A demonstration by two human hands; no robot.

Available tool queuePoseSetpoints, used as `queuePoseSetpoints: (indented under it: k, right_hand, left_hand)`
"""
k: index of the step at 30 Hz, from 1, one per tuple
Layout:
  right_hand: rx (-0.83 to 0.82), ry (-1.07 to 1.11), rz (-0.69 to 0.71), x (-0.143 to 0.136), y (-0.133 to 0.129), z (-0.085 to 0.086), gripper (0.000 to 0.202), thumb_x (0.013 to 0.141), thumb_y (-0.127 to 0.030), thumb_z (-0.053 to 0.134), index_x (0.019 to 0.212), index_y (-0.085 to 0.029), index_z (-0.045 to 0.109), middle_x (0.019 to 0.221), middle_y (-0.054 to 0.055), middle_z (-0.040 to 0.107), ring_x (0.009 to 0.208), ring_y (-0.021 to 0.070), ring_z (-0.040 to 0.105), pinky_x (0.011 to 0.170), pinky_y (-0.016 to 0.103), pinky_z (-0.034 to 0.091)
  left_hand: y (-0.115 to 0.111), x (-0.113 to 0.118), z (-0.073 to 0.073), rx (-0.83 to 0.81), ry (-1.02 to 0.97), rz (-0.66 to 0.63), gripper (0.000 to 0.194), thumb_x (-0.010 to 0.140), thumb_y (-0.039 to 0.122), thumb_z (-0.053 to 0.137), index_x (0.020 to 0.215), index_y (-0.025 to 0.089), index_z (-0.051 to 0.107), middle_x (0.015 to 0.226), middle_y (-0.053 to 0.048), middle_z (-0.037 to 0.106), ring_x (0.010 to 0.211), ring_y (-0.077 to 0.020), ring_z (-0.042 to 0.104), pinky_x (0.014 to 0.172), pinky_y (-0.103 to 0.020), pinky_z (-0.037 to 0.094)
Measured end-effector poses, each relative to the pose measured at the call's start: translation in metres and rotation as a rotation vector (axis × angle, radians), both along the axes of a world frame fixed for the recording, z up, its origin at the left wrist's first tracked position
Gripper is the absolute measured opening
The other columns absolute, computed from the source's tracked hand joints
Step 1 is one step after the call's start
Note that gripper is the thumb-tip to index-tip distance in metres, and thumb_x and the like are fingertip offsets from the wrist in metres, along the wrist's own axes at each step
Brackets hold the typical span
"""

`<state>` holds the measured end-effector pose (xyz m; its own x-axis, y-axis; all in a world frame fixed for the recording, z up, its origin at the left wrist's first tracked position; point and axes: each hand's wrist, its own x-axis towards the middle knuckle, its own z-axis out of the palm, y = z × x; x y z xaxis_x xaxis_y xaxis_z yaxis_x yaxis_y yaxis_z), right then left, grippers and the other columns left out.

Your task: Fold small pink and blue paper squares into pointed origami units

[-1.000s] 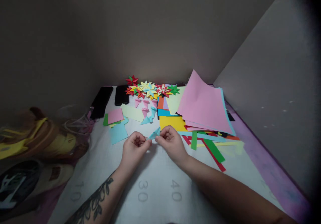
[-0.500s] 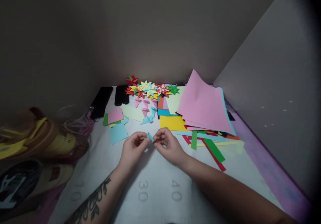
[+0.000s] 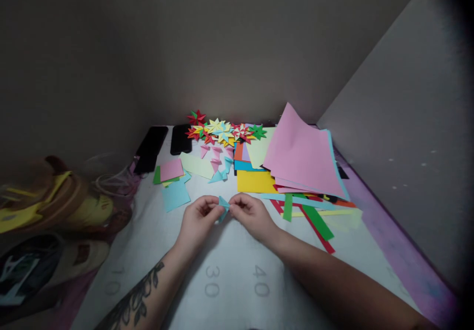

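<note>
A small light-blue folded paper piece [image 3: 223, 206] is held up between my two hands, above the white mat [image 3: 237, 251]. My left hand [image 3: 202, 216] pinches its left side between thumb and fingers. At its right edge my right hand [image 3: 254, 216] pinches too, thumb against forefinger. Just beyond lie folded pink paper pieces [image 3: 216, 164] and folded light-blue paper pieces [image 3: 218, 176]. Left of these, a flat light-blue paper square [image 3: 176, 195] lies near a pink paper square [image 3: 171, 169].
Many-coloured paper stars [image 3: 222, 130] are heaped at the back, right of two black phones [image 3: 181, 139]. Large pink sheets [image 3: 301, 157] and loose green strips [image 3: 318, 222] lie on the right. Bags [image 3: 74, 206] stand at the left edge.
My right hand's fingers have closed onto the right edge of the blue folded paper. The piece has turned slightly and shows more of its face. My left hand keeps its pinch.
</note>
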<state>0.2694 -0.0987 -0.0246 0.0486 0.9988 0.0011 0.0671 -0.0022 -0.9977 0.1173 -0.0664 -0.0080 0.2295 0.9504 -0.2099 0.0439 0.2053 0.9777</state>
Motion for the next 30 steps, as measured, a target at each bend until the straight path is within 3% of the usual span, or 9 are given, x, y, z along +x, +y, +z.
queuePoseSetpoints:
  k: [9,14,17,21,26,28,30]
  right_hand:
    - [0.018,-0.063,-0.022,0.0001,-0.0004,0.0007,0.013,0.080,-0.026,0.052,0.068,-0.019,0.053,0.063,-0.003,0.051,0.059,0.0108,0.047,0.054,0.021,0.039]
    - [0.030,0.015,-0.018,0.0008,0.0000,0.0003,0.011,0.080,-0.030,0.055,0.078,-0.019,0.057,0.070,-0.001,0.056,0.062,0.0116,0.052,0.055,0.022,0.043]
    - [0.014,0.042,-0.001,-0.0026,0.0005,-0.0008,0.011,0.075,-0.029,0.060,0.076,-0.019,0.054,0.069,-0.001,0.055,0.060,0.0116,0.053,0.052,0.022,0.043]
    - [-0.028,-0.008,-0.026,-0.0044,0.0014,-0.0017,0.012,0.077,-0.027,0.057,0.070,-0.020,0.050,0.062,-0.004,0.050,0.054,0.0102,0.049,0.048,0.021,0.040]
    - [0.028,-0.100,-0.016,-0.0003,0.0008,-0.0021,0.011,0.082,-0.029,0.053,0.079,-0.019,0.057,0.072,-0.001,0.056,0.065,0.0123,0.052,0.060,0.024,0.043]
    - [0.086,-0.111,0.026,-0.0001,-0.0008,-0.0030,0.024,0.076,-0.032,0.062,0.096,-0.019,0.058,0.085,0.003,0.059,0.070,0.0135,0.053,0.063,0.026,0.045]
    - [0.156,-0.169,0.049,-0.0016,-0.0023,-0.0038,0.055,0.063,-0.029,0.075,0.113,-0.021,0.053,0.100,0.005,0.059,0.078,0.0157,0.055,0.067,0.027,0.046]
  left_hand:
    - [-0.0024,0.0008,-0.0027,-0.025,-0.047,-0.063,0.027,0.068,0.027,0.070,0.089,0.014,0.061,0.072,-0.002,0.066,0.061,-0.0112,0.058,0.058,-0.022,0.044]
    - [-0.0022,-0.0002,-0.0028,-0.017,-0.103,-0.041,0.033,0.071,0.027,0.069,0.100,0.017,0.055,0.060,0.006,0.056,0.054,-0.0086,0.053,0.055,-0.020,0.041]
    - [-0.0026,-0.0002,-0.0034,0.028,-0.096,-0.032,0.042,0.070,0.027,0.069,0.109,0.019,0.056,0.065,0.005,0.054,0.056,-0.0091,0.054,0.054,-0.020,0.041]
    - [-0.0024,-0.0020,-0.0032,0.034,0.013,-0.033,0.028,0.071,0.033,0.067,0.093,0.016,0.067,0.069,0.000,0.062,0.060,-0.0111,0.056,0.056,-0.021,0.043]
    - [0.0000,-0.0039,-0.0021,-0.006,0.113,-0.040,0.024,0.067,0.035,0.070,0.080,0.015,0.068,0.065,-0.001,0.066,0.057,-0.0121,0.057,0.055,-0.021,0.041]
    - [0.0005,-0.0038,-0.0009,-0.035,0.086,-0.028,0.024,0.067,0.034,0.070,0.078,0.014,0.064,0.061,0.001,0.064,0.055,-0.0117,0.057,0.053,-0.021,0.041]
    - [0.0008,-0.0036,0.0005,-0.065,0.027,-0.003,0.024,0.067,0.035,0.070,0.077,0.015,0.061,0.060,0.002,0.063,0.055,-0.0122,0.059,0.054,-0.020,0.041]
